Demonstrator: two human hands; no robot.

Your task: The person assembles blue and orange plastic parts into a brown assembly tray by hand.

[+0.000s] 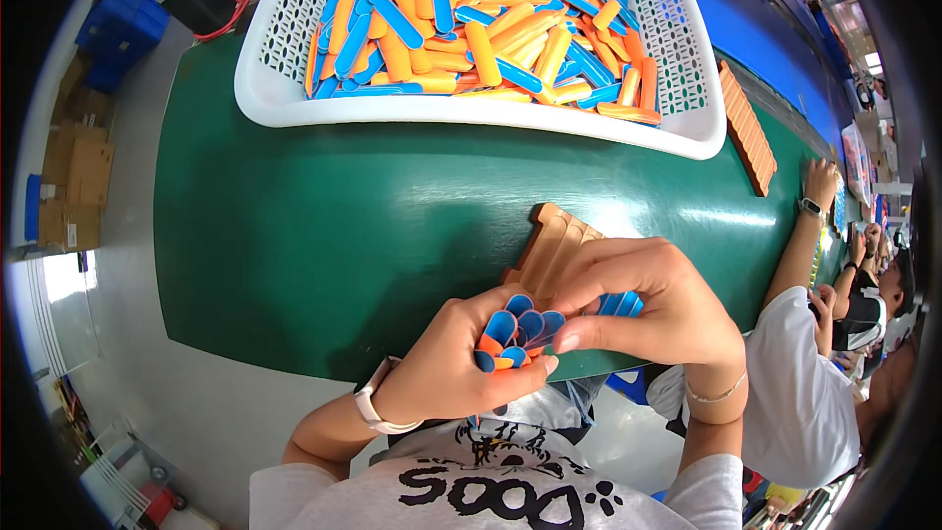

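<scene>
My left hand point(456, 358) is closed round a bundle of thin curved strips point(500, 326) with rounded ends, blue on one face and orange on the other. The thumb and forefinger of my right hand point(657, 304) pinch the end of one blue strip point(551, 326) at the bundle's right side. Just beyond my hands lies a brown grooved tray point(556, 243), partly covered by the right hand. More blue strips point(620, 304) show side by side beneath that hand, by the tray's near right part.
A white perforated basket point(471, 116) heaped with orange and blue strips stands at the back of the green table point(294, 196). Right of it lies another brown grooved tray point(751, 132). A co-worker's arm point(807, 236) reaches over the table at the right.
</scene>
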